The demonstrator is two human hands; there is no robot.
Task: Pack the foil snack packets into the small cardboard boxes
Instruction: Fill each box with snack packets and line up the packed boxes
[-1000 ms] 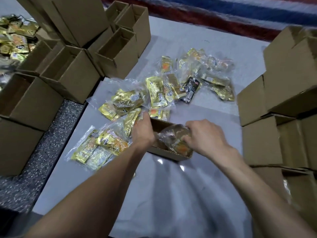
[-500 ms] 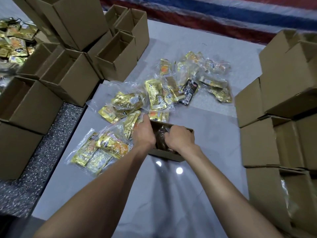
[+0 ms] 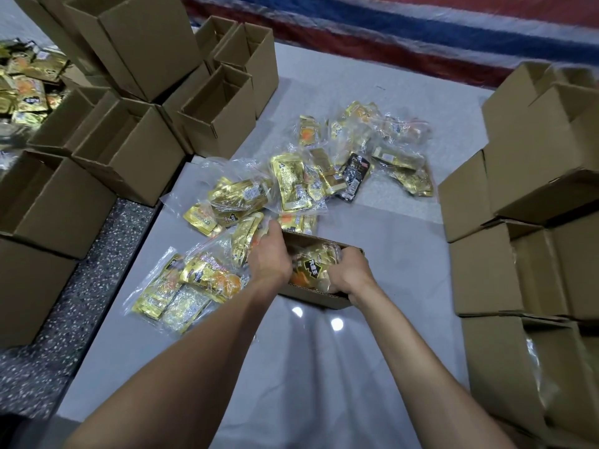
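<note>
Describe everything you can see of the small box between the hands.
The small cardboard box is plain brown corrugated card, shallow and open-topped, sitting askew on the grey table cover. A clear bag of foil packets fills it. The left hand grips its left end, fingers inside; the right hand curls over the bag at its right end. Just behind it lie loose packets.

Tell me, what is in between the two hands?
A clear bag of foil packets, lying inside the small cardboard box, sits between the left hand and the right hand. The head view shows it.
</note>
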